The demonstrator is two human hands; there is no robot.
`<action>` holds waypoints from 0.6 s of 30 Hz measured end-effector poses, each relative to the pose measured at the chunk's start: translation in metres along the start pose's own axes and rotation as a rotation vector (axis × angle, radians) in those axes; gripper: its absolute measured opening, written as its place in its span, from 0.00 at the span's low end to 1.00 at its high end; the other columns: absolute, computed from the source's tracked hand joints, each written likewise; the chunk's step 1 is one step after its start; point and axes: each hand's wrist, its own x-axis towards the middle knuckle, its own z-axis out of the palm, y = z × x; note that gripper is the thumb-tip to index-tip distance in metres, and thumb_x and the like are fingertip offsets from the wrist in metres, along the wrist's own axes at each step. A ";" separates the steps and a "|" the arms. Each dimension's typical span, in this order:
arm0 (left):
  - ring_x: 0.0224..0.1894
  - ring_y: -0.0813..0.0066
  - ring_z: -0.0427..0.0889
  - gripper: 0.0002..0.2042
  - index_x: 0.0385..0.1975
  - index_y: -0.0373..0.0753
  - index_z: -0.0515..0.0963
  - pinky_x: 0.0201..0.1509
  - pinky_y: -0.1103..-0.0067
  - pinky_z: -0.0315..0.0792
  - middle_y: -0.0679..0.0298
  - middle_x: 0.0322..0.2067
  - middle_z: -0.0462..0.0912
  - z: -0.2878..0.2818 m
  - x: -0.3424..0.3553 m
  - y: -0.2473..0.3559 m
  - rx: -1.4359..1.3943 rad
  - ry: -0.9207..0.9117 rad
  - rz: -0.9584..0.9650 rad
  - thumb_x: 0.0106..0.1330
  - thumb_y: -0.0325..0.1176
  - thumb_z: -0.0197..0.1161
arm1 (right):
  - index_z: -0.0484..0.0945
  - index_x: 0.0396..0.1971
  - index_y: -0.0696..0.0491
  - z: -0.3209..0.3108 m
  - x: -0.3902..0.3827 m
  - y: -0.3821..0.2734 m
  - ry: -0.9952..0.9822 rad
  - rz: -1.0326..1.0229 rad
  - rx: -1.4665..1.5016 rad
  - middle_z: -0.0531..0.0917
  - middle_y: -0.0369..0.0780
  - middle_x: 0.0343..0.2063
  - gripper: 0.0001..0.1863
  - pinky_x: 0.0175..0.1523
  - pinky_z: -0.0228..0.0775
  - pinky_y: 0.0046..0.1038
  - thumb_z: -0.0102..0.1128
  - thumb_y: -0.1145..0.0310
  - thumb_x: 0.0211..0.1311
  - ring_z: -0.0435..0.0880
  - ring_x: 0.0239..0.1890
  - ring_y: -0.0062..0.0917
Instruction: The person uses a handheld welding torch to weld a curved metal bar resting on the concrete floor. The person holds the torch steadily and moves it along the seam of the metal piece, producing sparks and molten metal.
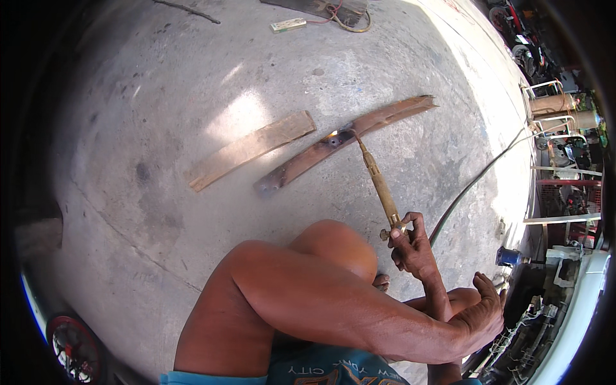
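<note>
Concrete floor (192,83) bears a dark strip (317,152), near a shorter pale strip (250,149). Brass-coloured torch (380,186): tip at the dark strip's middle (bright glow (333,134) there). Left hand (482,316): fingers loosely extended, released. Right hand (416,251): fingers curled around the torch's rear end.

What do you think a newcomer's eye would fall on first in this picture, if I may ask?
Probably the small bright glow just above the picture's centre, on the long dark-brown strip near the tip of the brass torch. Next might come the right hand gripping that torch, right of centre. The lighter brown strip also stands out, lying apart to the left beside a sunlit patch of floor.
</note>
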 end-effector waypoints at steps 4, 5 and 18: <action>0.34 0.58 0.88 0.24 0.54 0.19 0.76 0.39 0.64 0.83 0.48 0.35 0.86 -0.006 0.001 0.001 0.015 0.041 0.032 0.66 0.35 0.56 | 0.57 0.51 0.42 -0.046 -0.012 -0.038 -0.037 0.010 0.080 0.77 0.39 0.27 0.22 0.10 0.54 0.20 0.59 0.49 0.74 0.70 0.11 0.18; 0.34 0.58 0.88 0.23 0.53 0.19 0.76 0.39 0.64 0.83 0.47 0.35 0.86 -0.001 0.001 -0.001 0.024 0.037 0.034 0.67 0.35 0.55 | 0.56 0.52 0.41 -0.059 -0.011 -0.047 -0.047 0.005 0.098 0.77 0.39 0.27 0.23 0.09 0.54 0.20 0.59 0.49 0.74 0.70 0.10 0.18; 0.33 0.59 0.85 0.16 0.44 0.28 0.80 0.41 0.65 0.80 0.52 0.33 0.84 0.016 0.017 -0.058 0.155 0.123 0.190 0.69 0.38 0.59 | 0.71 0.63 0.61 -0.180 -0.011 -0.001 0.041 -0.189 0.577 0.82 0.37 0.36 0.30 0.26 0.72 0.20 0.71 0.65 0.65 0.77 0.23 0.15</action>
